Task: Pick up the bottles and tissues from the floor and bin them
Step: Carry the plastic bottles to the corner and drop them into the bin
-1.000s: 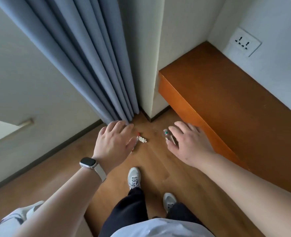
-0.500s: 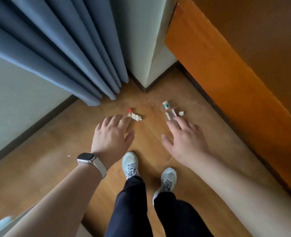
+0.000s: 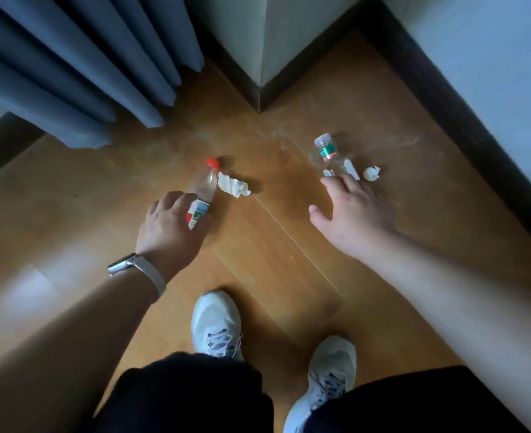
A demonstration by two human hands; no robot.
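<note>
- Crouching has brought you far lower than a second ago: the wooden floor [image 3: 273,245] now fills the view, with the blue curtain [image 3: 70,73] at the upper left and the dark skirting board [image 3: 464,120] running down the right. Everything you must collect is now within arm's reach.
- Your left hand [image 3: 170,226] has gone from hovering above the floor to closing on the red-capped bottle [image 3: 203,189], which lies flat with its cap pointing away from you. Fingers curl over the labelled end and the thumb is beneath it; I judge the grip is forming, but the bottle has not left the floor.
- Your right hand [image 3: 351,214] has moved forward too. Its fingers are spread wide and hold nothing, the tips just reaching the near end of the green-banded bottle [image 3: 328,154], which also lies on the floor.
- The larger crumpled tissue [image 3: 233,186] lies just beside the red-capped bottle, on its right.
- The smaller tissue [image 3: 371,173] sits just right of the green-banded bottle.
- No bin is in view, so binning is some way off; I expect both tissues will need a second reach.
</note>
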